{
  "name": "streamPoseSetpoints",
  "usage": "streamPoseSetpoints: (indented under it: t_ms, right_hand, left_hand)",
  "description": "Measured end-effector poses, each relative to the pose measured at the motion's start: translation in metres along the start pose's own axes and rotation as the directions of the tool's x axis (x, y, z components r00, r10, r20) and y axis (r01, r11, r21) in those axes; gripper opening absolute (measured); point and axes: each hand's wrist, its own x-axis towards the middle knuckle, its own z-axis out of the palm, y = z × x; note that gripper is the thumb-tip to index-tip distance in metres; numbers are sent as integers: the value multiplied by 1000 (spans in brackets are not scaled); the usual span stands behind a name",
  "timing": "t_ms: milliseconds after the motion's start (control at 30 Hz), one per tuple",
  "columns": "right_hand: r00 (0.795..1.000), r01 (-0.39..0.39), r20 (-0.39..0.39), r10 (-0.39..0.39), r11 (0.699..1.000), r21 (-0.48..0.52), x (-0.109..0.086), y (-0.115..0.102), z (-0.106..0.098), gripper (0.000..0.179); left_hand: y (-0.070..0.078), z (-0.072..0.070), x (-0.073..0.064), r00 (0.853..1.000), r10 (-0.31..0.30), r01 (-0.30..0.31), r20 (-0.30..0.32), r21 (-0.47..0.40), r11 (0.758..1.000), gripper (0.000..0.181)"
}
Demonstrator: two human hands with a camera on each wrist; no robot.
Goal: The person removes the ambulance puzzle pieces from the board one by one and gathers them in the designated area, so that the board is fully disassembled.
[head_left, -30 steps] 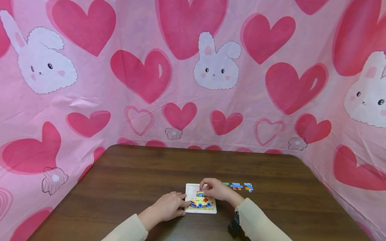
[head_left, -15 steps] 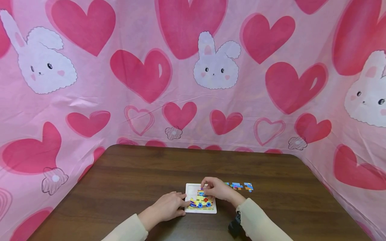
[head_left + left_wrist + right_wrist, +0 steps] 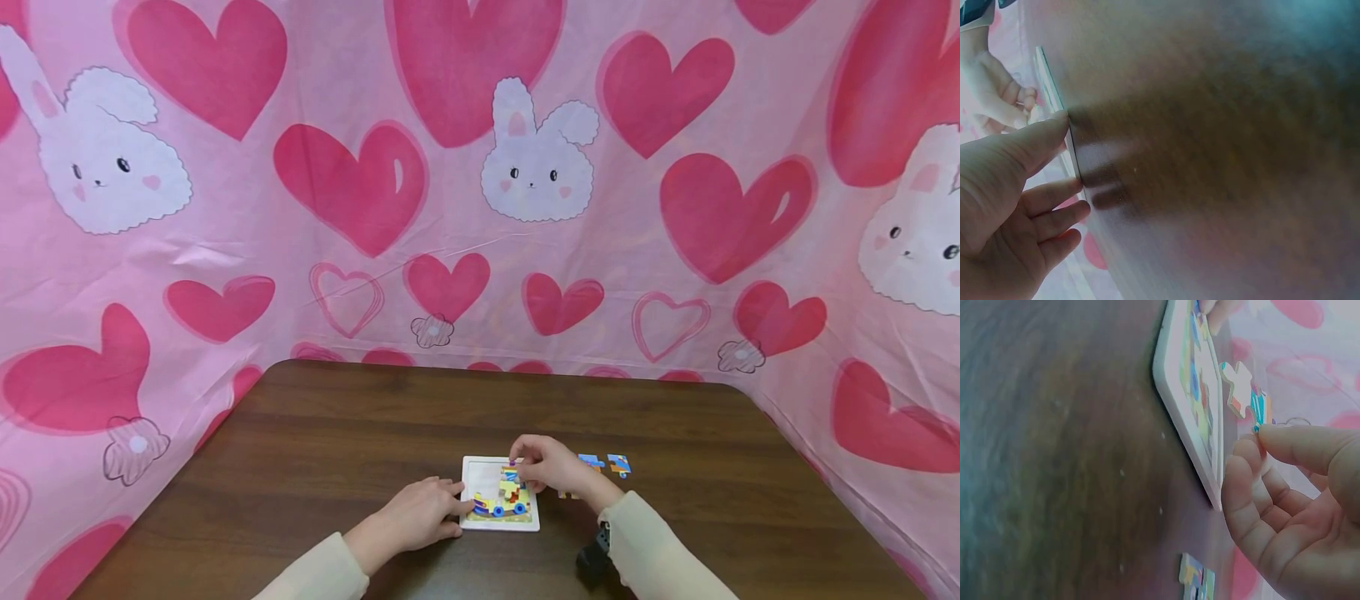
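On the brown worktop (image 3: 390, 433), the white puzzle tray (image 3: 499, 526) is only partly filled, and its left edge is touched by the left hand (image 3: 423, 510), fingers loose, nothing gripped. By the right hand (image 3: 553, 468), a puzzle section (image 3: 1240, 387) is pinched between thumb and fingertips, held above the tray's right half. It's been nudged rightwards over the last second, so it probably hasn't been seated yet. Right of the tray, loose pieces (image 3: 618, 465) are seen, one just uncovered.
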Motion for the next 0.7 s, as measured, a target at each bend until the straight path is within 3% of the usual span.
streamPoseSetpoints:
  t_ms: [700]
  right_hand:
    - [999,-13,-45,12,1000,-24,-18,8,-30,10]
  left_hand:
    - [1,2,0,1000,15,-14,-20,28,999,35]
